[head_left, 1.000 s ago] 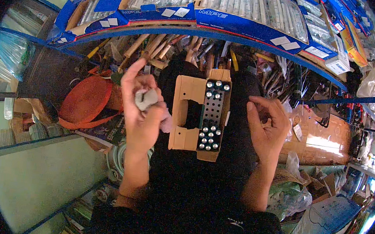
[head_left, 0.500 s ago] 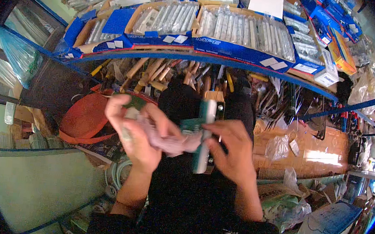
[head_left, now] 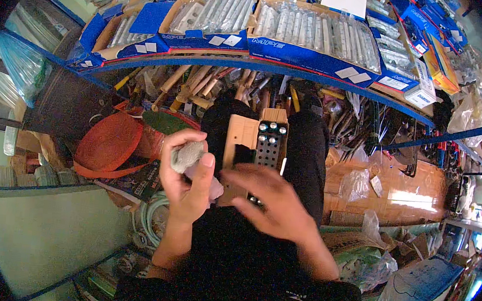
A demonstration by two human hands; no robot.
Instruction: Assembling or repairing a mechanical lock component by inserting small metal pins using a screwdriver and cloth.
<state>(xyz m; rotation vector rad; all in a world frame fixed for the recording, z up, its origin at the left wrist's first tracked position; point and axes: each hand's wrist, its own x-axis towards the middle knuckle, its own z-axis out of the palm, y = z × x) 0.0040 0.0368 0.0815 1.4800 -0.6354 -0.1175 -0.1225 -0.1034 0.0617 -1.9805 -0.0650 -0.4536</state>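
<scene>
In my left hand point(head_left: 182, 194) is a crumpled rag point(head_left: 188, 156), greyish at the top and pale pink lower down, pinched between thumb and fingers. My right hand point(head_left: 274, 202) hovers over a small wooden case point(head_left: 242, 132) on my lap, fingers stretched leftward and slightly blurred. Nothing shows in that hand. To the right in the case sits a black holder point(head_left: 268, 150) with rows of holes and a few round silver-topped pieces at its far end. More silver pieces peek out under my right hand, which hides the case's near part.
Ahead runs a blue shelf edge point(head_left: 248, 65) carrying blue cardboard boxes point(head_left: 312, 56) of bagged metal parts. Wooden-handled tools point(head_left: 172, 87) lie beneath it. An orange-red round basin point(head_left: 109, 145) stands at left, beside a coiled pale hose point(head_left: 151, 223). Plastic bags point(head_left: 356, 186) lie at right.
The upright green-and-white strip between my hands is no longer seen; the case's wooden panel and holed holder now show. The rag is bunched up in my left hand, and my right hand shifted left.
</scene>
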